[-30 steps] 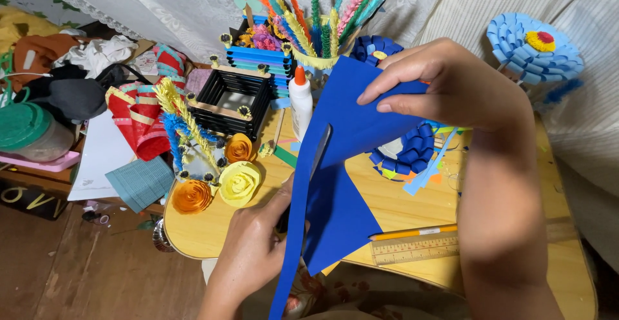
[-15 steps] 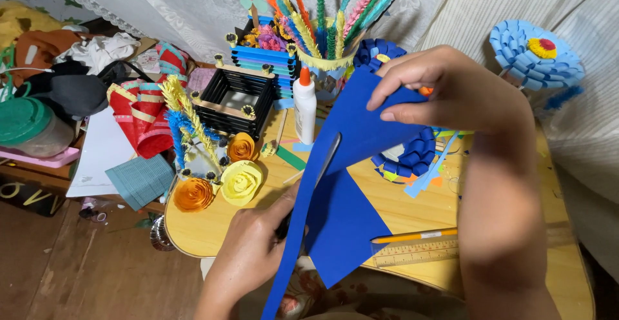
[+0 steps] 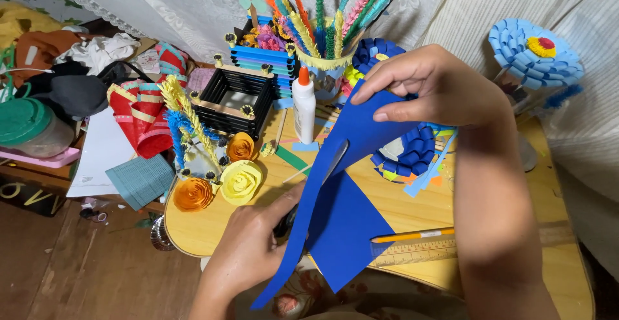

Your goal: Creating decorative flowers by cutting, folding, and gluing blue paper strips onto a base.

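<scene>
Cluttered with paper crafts, your round yellow wooden table [image 3: 412, 210] fills the middle of the frame. Your right hand [image 3: 429, 88], upper centre, pinches the top edge of a large blue paper sheet [image 3: 351, 210] between thumb and fingers. Your left hand [image 3: 248, 246], lower centre, is closed around dark-handled scissors [image 3: 335, 159] whose blades lie against the sheet. A white glue bottle with an orange cap [image 3: 304, 104] stands just left of the paper, and a yellow rolled paper rose [image 3: 240, 181] lies further left.
</scene>
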